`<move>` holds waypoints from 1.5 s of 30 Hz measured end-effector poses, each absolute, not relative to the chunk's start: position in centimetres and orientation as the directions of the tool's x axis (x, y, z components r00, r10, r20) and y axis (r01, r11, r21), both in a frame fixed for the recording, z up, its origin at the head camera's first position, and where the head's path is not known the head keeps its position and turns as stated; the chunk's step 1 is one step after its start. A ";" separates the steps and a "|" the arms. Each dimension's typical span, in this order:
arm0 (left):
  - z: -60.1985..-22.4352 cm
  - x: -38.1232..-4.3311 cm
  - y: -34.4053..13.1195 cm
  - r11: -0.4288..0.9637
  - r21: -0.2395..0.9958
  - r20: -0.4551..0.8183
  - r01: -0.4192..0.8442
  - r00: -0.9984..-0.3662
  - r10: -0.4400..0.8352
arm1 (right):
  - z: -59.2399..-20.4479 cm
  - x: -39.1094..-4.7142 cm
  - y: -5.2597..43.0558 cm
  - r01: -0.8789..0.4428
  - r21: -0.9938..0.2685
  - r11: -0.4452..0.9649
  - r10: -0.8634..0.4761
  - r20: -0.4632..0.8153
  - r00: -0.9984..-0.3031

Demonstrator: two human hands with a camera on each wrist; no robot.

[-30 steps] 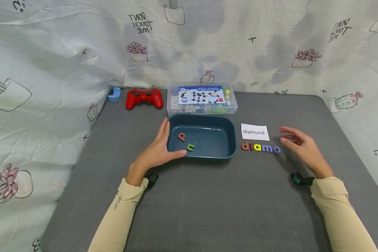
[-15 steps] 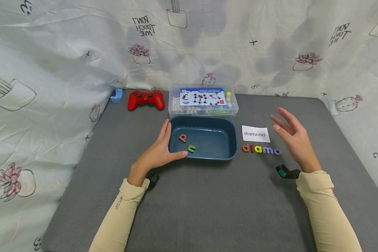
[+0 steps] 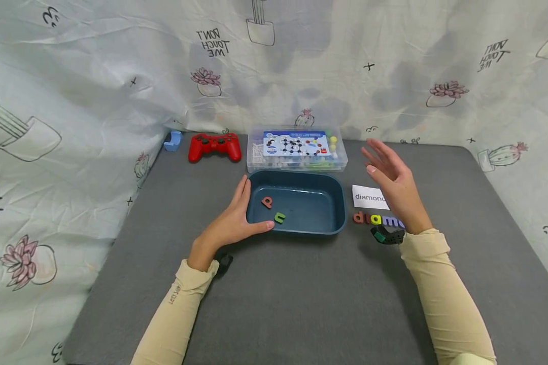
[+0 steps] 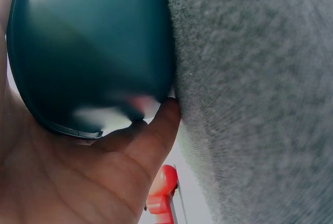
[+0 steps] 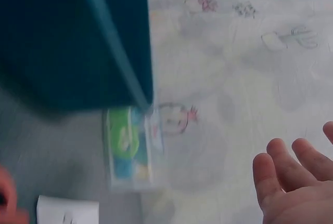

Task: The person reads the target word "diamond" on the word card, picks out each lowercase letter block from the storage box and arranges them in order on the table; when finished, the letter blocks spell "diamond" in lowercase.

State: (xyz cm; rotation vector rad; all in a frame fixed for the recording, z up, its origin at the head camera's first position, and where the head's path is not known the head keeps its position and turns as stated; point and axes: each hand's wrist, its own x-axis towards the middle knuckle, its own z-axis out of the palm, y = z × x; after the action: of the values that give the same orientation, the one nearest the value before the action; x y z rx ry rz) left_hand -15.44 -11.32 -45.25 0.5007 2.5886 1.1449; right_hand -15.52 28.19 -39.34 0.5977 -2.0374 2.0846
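A dark teal plastic tray (image 3: 308, 208) sits mid-table, holding a reddish letter, d or p (image 3: 267, 202), and a green letter n (image 3: 279, 217). My left hand (image 3: 230, 223) grips its left end, thumb on the near rim and fingers along the side; the left wrist view shows fingers against the tray wall (image 4: 99, 42). Above the table, right of the tray, hovers my right hand (image 3: 395, 180), fingers extended and holding nothing. It partly covers a white card (image 3: 367, 197) reading "diamond". Below the card lies a row of coloured letters (image 3: 376, 219), "diamo", its end partly hidden by my wrist.
Behind the tray stands a clear plastic box (image 3: 297, 147) with a molecule-picture label. A red game controller (image 3: 214, 147) and a small blue object (image 3: 172, 141) lie at the back left. A patterned cloth (image 3: 274, 76) hangs around the grey table (image 3: 301, 294).
My right hand has moved left and away from me, from beside the letter row to above the card, its fingers straightening. My left hand stays on the tray. The head view has shifted slightly.
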 end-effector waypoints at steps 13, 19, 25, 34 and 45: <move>-45.1 -15.1 -11.6 0.626 0.750 -0.091 0.215 -0.903 0.420 | -38.3 -18.7 21.1 -0.409 -0.906 -0.112 -0.277 0.423 -0.862; -45.3 -15.2 -11.4 0.623 0.753 -0.092 0.211 -0.904 0.417 | -38.9 -19.7 18.6 -0.374 -0.918 -0.127 -0.341 0.395 -0.853; -45.4 -15.3 -11.3 0.627 0.751 -0.092 0.207 -0.907 0.410 | -39.6 -20.7 16.5 -0.369 -0.928 -0.052 -0.420 0.356 -0.835; -45.3 -15.1 -11.5 0.611 0.762 -0.086 0.215 -0.901 0.425 | -40.7 -21.2 14.9 -0.342 -0.939 0.025 -0.520 0.280 -0.807; -45.3 -15.2 -11.5 0.584 0.784 -0.082 0.208 -0.899 0.430 | -41.5 -21.4 15.0 -0.205 -0.968 0.145 -0.698 0.046 -0.715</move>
State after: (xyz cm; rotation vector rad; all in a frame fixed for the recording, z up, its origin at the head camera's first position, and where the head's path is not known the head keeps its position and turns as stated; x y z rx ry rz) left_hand -15.24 -11.54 -45.26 0.5256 2.5537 1.2138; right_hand -21.39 15.04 -41.51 1.1377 -2.6552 2.1043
